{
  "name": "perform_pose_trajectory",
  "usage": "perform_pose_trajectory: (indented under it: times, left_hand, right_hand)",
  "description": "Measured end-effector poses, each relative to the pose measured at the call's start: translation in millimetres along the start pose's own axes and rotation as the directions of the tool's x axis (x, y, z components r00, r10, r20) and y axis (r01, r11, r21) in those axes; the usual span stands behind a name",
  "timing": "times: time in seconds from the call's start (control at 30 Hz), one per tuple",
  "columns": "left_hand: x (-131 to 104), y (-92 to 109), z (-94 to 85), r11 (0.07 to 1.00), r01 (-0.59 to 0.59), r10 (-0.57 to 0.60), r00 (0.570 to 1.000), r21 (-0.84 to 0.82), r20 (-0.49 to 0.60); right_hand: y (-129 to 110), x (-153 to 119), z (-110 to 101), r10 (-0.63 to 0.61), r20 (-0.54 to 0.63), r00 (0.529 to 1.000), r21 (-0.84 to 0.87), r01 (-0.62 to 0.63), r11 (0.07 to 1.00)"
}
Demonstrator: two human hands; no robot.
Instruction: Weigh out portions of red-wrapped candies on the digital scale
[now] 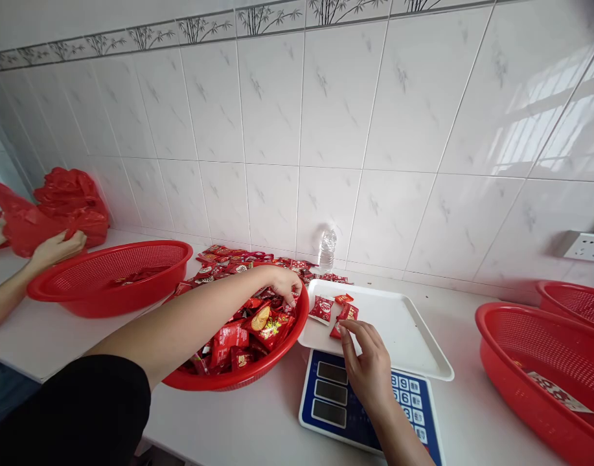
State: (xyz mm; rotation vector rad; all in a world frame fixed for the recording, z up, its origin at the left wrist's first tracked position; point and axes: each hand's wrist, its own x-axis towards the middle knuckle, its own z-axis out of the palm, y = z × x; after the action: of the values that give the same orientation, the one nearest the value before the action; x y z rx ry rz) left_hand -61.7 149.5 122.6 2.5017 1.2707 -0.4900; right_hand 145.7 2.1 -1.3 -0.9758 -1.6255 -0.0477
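My left hand (285, 283) reaches down into a red plastic basket (304, 317) heaped with small wrapped snack packets (228, 340). Its fingers are curled against the packets at the right rim, and what they hold is hidden. Over the white tray (398, 330) of a digital scale, my right hand (369, 366) pinches a small red snack packet (336, 330) between thumb and forefinger. Just beyond those fingertips lie another red packet (322, 309), a dark red one (349, 310) and a small orange-red one (344, 298).
The blue scale panel (331, 391) sits below the tray. Loose packets (219, 259) and a clear plastic bottle (327, 249) are along the tiled wall. Red baskets stand left (112, 298) and right (530, 382). A co-worker's hand (58, 249) holds a red plastic bag (27, 223).
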Motion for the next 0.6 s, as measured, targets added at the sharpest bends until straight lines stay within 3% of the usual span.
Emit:
perform_pose_trajectory:
  times: [0.13,0.23,0.37,0.5,0.6]
  left_hand:
    - [-5,-1,-22.5,0.991,0.025,-0.041,0.992,-0.134,-0.118]
    - [-1,7,-27.8,0.951,-0.051,-0.034,0.963,-0.306,-0.267]
    - [18,32,-10.3,0.908,-0.14,0.007,0.947,-0.394,-0.32]
    - [39,59,16.8,0.969,-0.113,0.033,0.94,-0.219,-0.339]
    - [43,65,21.9,0.987,-0.103,0.053,0.93,-0.12,-0.363]
  right_hand:
    - [0,0,0,-0.005,0.001,1.0,-0.004,0.005,1.0]
    - [1,0,-1,0.005,0.007,1.0,-0.006,-0.005,1.0]
    - [2,-1,-2,0.001,0.002,1.0,-0.001,-0.001,1.0]
    - [4,-1,-2,-0.005,-0.002,1.0,-0.008,0.005,1.0]
    - [5,0,-1,-0.001,-0.019,1.0,-0.023,0.0,1.0]
